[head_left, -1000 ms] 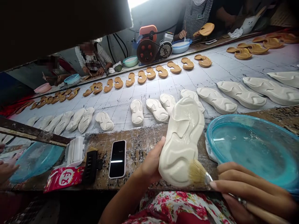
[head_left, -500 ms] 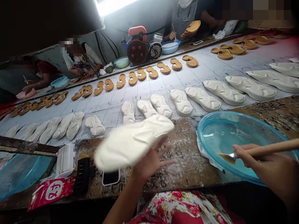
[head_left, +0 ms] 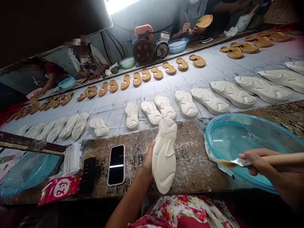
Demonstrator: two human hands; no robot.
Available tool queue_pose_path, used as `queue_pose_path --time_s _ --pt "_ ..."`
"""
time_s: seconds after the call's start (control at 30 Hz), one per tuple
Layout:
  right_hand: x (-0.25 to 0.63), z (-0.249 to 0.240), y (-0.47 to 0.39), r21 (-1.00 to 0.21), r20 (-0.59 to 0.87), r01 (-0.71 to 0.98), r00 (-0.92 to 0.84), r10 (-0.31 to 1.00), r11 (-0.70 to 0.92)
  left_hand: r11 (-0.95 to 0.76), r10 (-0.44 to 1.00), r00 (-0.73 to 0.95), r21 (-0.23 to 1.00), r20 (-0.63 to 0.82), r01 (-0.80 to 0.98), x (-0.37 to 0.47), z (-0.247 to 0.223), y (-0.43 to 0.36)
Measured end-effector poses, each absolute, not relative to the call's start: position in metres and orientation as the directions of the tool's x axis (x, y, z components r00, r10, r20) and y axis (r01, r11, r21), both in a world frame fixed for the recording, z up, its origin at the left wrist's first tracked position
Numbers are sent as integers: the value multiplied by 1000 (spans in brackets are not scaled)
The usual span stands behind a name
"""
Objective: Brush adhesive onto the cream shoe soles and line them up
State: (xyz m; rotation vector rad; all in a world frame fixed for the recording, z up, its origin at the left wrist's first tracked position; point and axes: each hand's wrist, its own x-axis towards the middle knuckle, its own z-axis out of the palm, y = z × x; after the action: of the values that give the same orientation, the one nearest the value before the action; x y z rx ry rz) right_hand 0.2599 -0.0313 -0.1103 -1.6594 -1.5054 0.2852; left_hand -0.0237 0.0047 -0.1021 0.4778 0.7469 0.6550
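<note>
My left hand (head_left: 149,160) is closed on a white insole (head_left: 164,156), held upright above the front of the worktable with its contoured face toward me. Its fingers are mostly hidden behind the insole. In my right hand (head_left: 267,171) is a paintbrush (head_left: 282,159) with a wooden handle and metal ferrule. The tan bristles (head_left: 226,163) are over the left front rim of a blue basin (head_left: 211,124), which holds a clear-looking liquid. More white insoles (head_left: 186,104) lie in a row on the white conveyor belt beyond my hands.
A phone (head_left: 116,164), a black hair clip (head_left: 87,175), a red packet (head_left: 60,189) and a white box (head_left: 72,158) lie left of my hand. Tan sole pieces (head_left: 158,72) line the belt's far side. Co-workers sit across it, beside a belt-driven motor (head_left: 143,52).
The insole has turned from nearly level to upright in my left hand, uncovering the phone. My right hand has drawn the brush from inside the basin to its rim.
</note>
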Motion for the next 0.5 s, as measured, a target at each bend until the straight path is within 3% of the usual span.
queue_pose_path --time_s 0.07,0.13,0.2,0.37,0.5 --pt "236 -95 -29 -684 453 673 88 887 282 672 721 522 646 -457 -363 -18 -94 1" --pt "212 -77 -25 -555 674 601 -80 734 575 657 728 513 674 -454 -338 -16 -86 -4" --pt "192 -62 -20 -479 782 501 -129 610 721 680 695 543 676 -471 -284 -19 -79 -10" --pt "175 -49 -19 -430 812 487 -160 561 760 710 660 542 667 -520 -225 -30 -64 -21" --pt "174 -56 -27 -403 792 444 -268 548 800 625 709 534 761 -460 -175 -30 -61 -24"
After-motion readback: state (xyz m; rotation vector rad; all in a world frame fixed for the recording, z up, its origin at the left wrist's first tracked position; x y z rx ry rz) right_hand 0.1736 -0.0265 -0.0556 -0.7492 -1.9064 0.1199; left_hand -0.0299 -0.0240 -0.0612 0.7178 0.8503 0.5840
